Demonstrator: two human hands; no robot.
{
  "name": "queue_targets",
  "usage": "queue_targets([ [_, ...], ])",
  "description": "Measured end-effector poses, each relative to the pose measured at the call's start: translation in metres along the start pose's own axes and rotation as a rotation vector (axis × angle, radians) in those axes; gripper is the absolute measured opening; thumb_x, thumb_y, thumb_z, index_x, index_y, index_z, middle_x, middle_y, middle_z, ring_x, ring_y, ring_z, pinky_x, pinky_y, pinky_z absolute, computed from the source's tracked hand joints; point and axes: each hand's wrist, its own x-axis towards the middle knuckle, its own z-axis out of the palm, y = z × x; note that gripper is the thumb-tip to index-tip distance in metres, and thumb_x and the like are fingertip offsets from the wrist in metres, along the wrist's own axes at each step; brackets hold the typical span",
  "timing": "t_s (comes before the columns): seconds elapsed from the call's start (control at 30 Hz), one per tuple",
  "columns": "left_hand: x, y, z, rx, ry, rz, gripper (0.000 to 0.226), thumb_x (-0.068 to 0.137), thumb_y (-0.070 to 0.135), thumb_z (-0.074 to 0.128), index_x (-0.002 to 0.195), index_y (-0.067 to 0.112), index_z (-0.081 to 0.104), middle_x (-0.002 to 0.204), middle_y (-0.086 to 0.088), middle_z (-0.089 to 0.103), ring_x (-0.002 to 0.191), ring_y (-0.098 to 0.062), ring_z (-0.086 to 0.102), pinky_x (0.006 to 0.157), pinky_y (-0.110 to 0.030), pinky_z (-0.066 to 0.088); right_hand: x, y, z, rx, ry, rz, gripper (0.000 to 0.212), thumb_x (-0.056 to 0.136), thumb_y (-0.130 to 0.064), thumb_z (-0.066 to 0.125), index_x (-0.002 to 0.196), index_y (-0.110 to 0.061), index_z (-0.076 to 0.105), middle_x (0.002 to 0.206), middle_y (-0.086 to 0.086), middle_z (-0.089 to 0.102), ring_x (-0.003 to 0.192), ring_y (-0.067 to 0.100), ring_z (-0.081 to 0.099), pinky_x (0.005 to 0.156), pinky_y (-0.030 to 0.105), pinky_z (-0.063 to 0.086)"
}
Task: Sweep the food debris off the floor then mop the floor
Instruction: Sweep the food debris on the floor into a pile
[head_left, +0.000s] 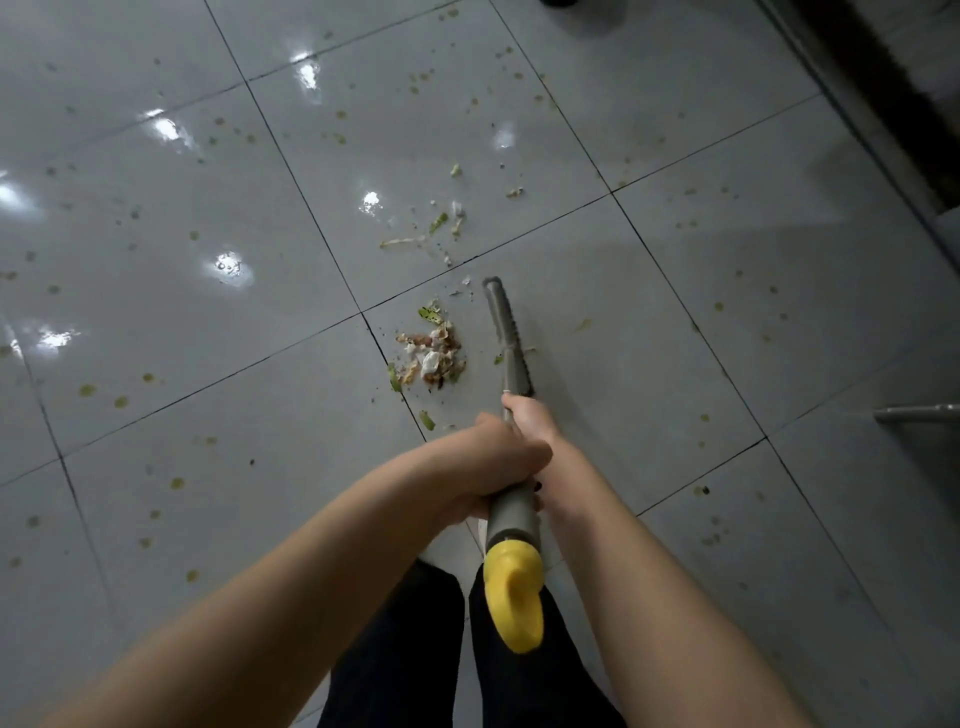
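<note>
The yellow cap (511, 597) of the broom handle (511, 512) sits closest. The left hand (488, 462) has its grip clamped on the handle, and the right hand (530, 423) is clamped lower, nearer the broom head (506, 338). The debris pile (431, 353) lies just left of the broom head, and loose scraps (441, 228) lie beyond it. Short, low strokes with the bristles flat on the floor (779, 260) should draw the far scraps into the pile without flicking them. The greenish stains (119, 400) left of the broom head are probably best left for the mop.

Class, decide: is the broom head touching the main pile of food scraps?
Apart. The head view shows a strip of bare tile between the broom head and the pile of food scraps.
</note>
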Motion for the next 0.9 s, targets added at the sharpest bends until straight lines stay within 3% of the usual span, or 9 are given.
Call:
queue_targets([
  [0.07,0.011,0.0,0.0,-0.025,-0.103,-0.005,0.021,0.09,0.01,0.045,0.104,-0.006,0.048,0.072,-0.012,0.055,0.041,-0.014,0.054,0.044,-0.023,0.048,0.005,-0.001,-0.008,-0.021,0.103,-0.026,0.042,0.099,-0.023,0.044,0.131,0.004,0.047,0.129,0.018,0.055,0.099,0.025,0.055,0.056,0.014,0.039],
  [0.13,0.019,0.001,-0.006,-0.062,-0.189,-0.021,0.015,0.091,0.009,0.043,0.084,-0.002,0.049,0.066,-0.011,0.053,0.038,-0.014,0.051,0.044,-0.023,0.045,0.008,-0.001,-0.009,-0.089,0.168,-0.023,0.039,0.099,-0.022,0.043,0.127,0.003,0.05,0.125,0.018,0.057,0.081,0.025,0.058,0.032,0.018,0.032],
  [0.23,0.036,-0.002,-0.031,-0.117,-0.238,-0.098,0.014,0.092,0.008,0.039,0.084,-0.001,0.047,0.065,-0.011,0.048,0.043,-0.015,0.047,0.043,-0.022,0.041,0.015,-0.002,0.012,-0.052,0.177,0.087,0.03,0.099,-0.029,0.041,0.116,-0.007,0.051,0.092,0.016,0.061,0.061,0.024,0.052,0.046,0.02,0.032],
  [0.33,0.044,-0.012,-0.068,-0.012,-0.209,-0.111,0.016,0.094,0.011,0.04,0.085,0.0,0.047,0.066,-0.01,0.048,0.048,-0.016,0.047,0.044,-0.022,0.042,0.025,-0.003,0.055,-0.004,0.162,0.118,0.038,0.1,-0.031,0.039,0.123,-0.003,0.048,0.099,0.014,0.059,0.096,0.03,0.059,0.065,0.026,0.037],
  [0.43,0.033,-0.023,-0.112,0.093,-0.14,-0.081,0.016,0.094,0.01,0.041,0.085,0.0,0.048,0.067,-0.011,0.05,0.048,-0.017,0.048,0.042,-0.02,0.044,0.019,-0.006,0.108,0.028,0.123,0.081,0.04,0.1,-0.028,0.04,0.129,-0.002,0.047,0.088,0.006,0.057,0.067,0.018,0.052,0.043,0.018,0.032],
  [0.57,0.013,-0.016,-0.16,0.141,-0.107,-0.073,0.013,0.094,0.008,0.041,0.095,-0.003,0.048,0.075,-0.015,0.051,0.051,-0.018,0.05,0.043,-0.022,0.048,0.008,-0.021,0.155,0.063,0.086,-0.009,0.039,0.1,-0.023,0.041,0.13,0.001,0.048,0.128,0.014,0.054,0.101,0.024,0.055,0.028,0.012,0.027],
  [0.73,-0.012,-0.004,-0.169,0.3,-0.093,-0.034,0.035,0.094,0.01,0.044,0.125,-0.006,0.039,0.082,-0.015,0.054,0.055,-0.019,0.054,0.049,-0.027,0.052,-0.004,-0.027,0.165,0.217,0.076,-0.094,0.037,0.098,-0.02,0.043,0.126,0.002,0.052,0.123,0.014,0.058,0.096,0.024,0.058,0.058,0.019,0.042],
  [0.83,-0.024,-0.007,-0.154,0.34,-0.133,-0.018,0.039,0.094,0.011,0.046,0.13,0.005,0.03,0.09,-0.014,0.053,0.062,-0.019,0.056,0.051,-0.027,0.054,-0.017,-0.015,0.149,0.262,0.123,-0.086,0.036,0.099,-0.025,0.043,0.123,0.0,0.053,0.104,0.014,0.061,0.068,0.014,0.051,0.049,0.024,0.036],
  [0.9,-0.03,-0.009,-0.143,0.376,-0.184,-0.025,0.038,0.094,0.013,0.047,0.128,0.007,0.031,0.093,-0.015,0.053,0.063,-0.019,0.056,0.051,-0.027,0.054,-0.027,-0.008,0.136,0.27,0.163,-0.068,0.034,0.1,-0.025,0.042,0.122,-0.002,0.052,0.085,0.01,0.056,0.065,0.016,0.049,0.048,0.024,0.033],
])
